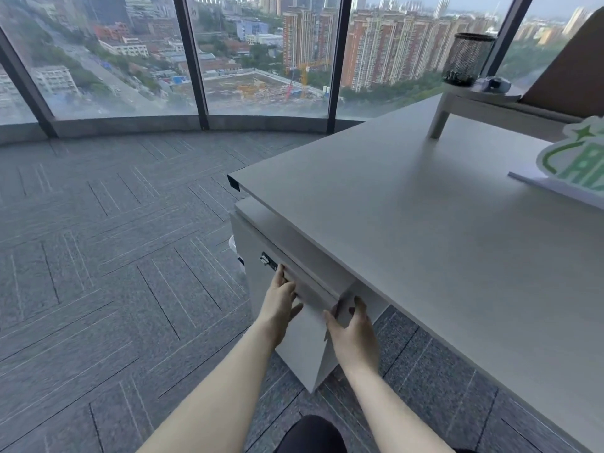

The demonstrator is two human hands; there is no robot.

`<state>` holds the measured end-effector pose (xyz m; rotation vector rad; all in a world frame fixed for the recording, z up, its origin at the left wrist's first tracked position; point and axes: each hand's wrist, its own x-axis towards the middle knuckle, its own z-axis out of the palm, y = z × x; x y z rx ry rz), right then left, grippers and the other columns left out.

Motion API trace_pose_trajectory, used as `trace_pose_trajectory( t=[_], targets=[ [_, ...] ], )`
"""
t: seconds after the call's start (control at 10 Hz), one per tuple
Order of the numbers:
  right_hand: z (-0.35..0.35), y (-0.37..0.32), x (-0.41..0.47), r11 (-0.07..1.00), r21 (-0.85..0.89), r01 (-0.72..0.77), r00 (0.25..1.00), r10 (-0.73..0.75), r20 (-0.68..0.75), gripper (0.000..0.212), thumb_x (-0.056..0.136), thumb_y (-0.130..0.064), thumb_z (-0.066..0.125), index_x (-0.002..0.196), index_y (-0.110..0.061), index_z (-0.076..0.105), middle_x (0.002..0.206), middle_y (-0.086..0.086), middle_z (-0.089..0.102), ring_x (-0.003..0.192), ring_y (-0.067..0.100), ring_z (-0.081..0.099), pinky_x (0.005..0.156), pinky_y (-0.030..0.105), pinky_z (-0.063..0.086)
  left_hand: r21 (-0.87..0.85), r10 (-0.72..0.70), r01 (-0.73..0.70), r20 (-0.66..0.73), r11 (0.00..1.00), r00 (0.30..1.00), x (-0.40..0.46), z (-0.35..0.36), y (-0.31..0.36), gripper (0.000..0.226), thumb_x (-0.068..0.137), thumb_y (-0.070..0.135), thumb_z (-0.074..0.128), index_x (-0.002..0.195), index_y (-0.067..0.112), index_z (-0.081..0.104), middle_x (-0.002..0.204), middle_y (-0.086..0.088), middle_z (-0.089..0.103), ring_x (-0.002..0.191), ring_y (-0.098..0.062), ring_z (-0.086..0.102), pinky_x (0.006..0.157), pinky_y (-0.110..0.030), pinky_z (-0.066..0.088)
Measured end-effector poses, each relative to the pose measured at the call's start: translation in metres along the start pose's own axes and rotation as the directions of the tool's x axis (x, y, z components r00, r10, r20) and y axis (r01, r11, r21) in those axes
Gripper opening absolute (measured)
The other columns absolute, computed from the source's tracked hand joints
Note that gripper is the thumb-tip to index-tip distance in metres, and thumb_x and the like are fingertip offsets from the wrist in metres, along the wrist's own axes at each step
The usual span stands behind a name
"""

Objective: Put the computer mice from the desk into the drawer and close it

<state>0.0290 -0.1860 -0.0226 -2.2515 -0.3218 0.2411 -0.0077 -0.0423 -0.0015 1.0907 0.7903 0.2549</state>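
Under desk (425, 223) | left hand (277, 302), right hand (353, 331) reach forward | fingers curled gripping drawer (310, 289) front, seemingly shut

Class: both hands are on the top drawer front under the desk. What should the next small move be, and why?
Probably a short push inward. The left hand and right hand grip the drawer front, which looks nearly flush with the cabinet; no mice show on the desk.

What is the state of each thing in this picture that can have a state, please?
Drawer: nearly shut or just starting to open; inside hidden.
Left hand: fingers hooked on the drawer's front edge.
Right hand: gripping the drawer's near corner.
Lock: on the cabinet front; locked or not, cannot tell.
Mesh pen holder: upright on the raised shelf.
Desk: no mouse visible on it.
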Motion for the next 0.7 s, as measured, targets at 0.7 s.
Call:
trace_pose_trajectory(
  t=[0.7],
  targets=[
    [-0.023, -0.023, -0.025, 0.999, 0.033, -0.035, 0.999, 0.033, 0.04, 0.03, 0.088, -0.029, 0.054, 0.117, -0.024, 0.056, 0.09, -0.003, 0.065, 0.08, 0.019, 0.062, 0.063, 0.033, 0.043, 0.207, 0.024, -0.003, -0.099, 0.978, 0.995, -0.04, -0.032, -0.031, 0.06, 0.073, 0.024, 0.048, 0.132, 0.013, 0.052, 0.121, -0.015, 0.064, 0.097, -0.025, 0.061, 0.076, -0.029, 0.044]
  ],
)
